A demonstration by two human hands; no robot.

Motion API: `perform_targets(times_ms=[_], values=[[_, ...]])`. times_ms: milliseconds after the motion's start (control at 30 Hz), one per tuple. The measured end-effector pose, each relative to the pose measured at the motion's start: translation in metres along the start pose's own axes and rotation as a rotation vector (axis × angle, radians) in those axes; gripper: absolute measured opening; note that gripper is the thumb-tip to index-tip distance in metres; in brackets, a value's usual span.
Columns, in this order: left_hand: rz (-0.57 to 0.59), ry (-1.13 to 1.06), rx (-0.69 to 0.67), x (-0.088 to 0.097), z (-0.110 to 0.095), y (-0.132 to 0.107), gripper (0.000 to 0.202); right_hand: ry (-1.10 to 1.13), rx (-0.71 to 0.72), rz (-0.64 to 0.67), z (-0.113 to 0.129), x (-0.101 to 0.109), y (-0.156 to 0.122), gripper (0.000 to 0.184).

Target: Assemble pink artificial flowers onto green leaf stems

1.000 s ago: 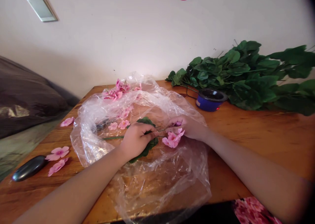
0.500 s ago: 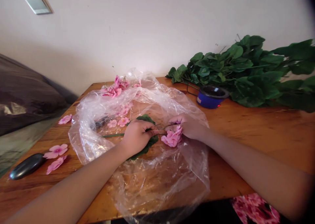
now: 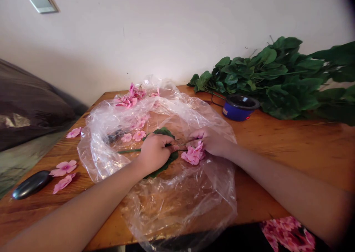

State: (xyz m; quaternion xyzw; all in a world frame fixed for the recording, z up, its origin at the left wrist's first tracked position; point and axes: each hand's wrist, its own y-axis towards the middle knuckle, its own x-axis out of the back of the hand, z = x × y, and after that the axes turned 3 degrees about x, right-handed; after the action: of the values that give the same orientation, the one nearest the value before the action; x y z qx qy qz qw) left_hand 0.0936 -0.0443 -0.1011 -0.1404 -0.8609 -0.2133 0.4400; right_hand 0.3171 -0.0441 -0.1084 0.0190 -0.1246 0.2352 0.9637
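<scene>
Wooden table (image 3: 291, 159) | left hand (image 3: 155, 151): pinched on green stem (image 3: 129, 150) | right hand (image 3: 209, 141): curled by pink blossom (image 3: 193, 154), hold unclear

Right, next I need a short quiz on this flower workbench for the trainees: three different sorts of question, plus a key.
1. True or false: a red light shows on the blue pot.

2. Fill in the blank: the green leaf lies partly hidden under the person's ____.

3. Which lies beside the black oval object on the table?
(a) the blue pot
(b) two pink flowers
(c) the green leaf

Key: 1. true; 2. left hand; 3. b
</scene>
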Motion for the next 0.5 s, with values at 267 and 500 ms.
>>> perform_targets(times_ms=[267, 500], values=[[0.029, 0.016, 0.055, 0.0007, -0.0038, -0.0002, 0.015, 0.009, 0.013, 0.025, 0.0024, -0.0025, -0.0003, 0.013], [0.020, -0.056, 0.065, -0.0008, -0.0004, -0.0004, 0.015, 0.024, 0.026, 0.037, 0.0064, -0.0049, -0.0014, 0.015]])
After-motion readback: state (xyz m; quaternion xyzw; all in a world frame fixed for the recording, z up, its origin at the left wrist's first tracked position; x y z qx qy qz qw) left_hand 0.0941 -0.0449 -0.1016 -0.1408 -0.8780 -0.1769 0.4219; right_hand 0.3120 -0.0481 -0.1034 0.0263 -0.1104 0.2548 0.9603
